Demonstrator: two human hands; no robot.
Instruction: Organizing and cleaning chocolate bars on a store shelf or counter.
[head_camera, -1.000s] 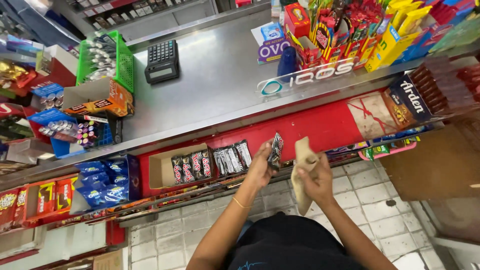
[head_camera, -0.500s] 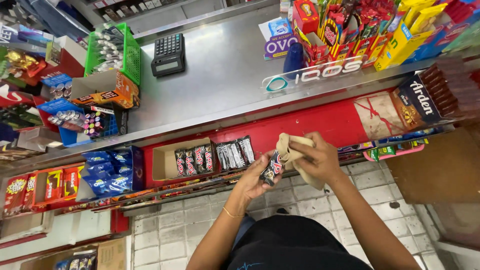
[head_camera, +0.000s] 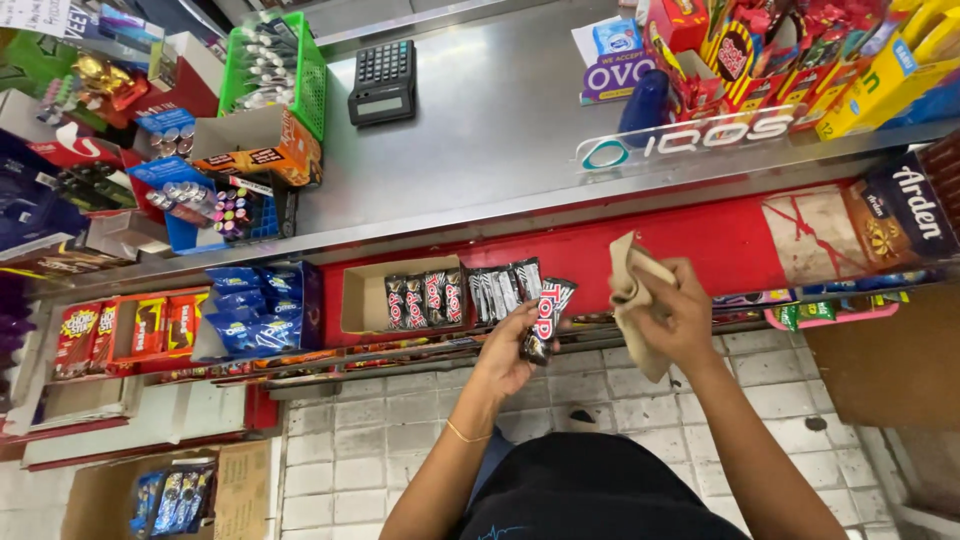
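The left hand (head_camera: 510, 350) is closed around a few dark snack bars (head_camera: 545, 318), held just off the front edge of the shelf beside their open cardboard tray (head_camera: 365, 297) (partly filled), while the right hand (head_camera: 680, 318) clutches a crumpled tan cloth (head_camera: 632, 300).

One calculator (head_camera: 381, 81), one green basket (head_camera: 312, 75), two hands, one beige cloth (head_camera: 637, 315).

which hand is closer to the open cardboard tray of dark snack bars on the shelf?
Left. The left hand, holding dark snack bars, is just right of the cardboard tray, near its bars. The right hand holds a beige cloth farther right, clear of the tray.
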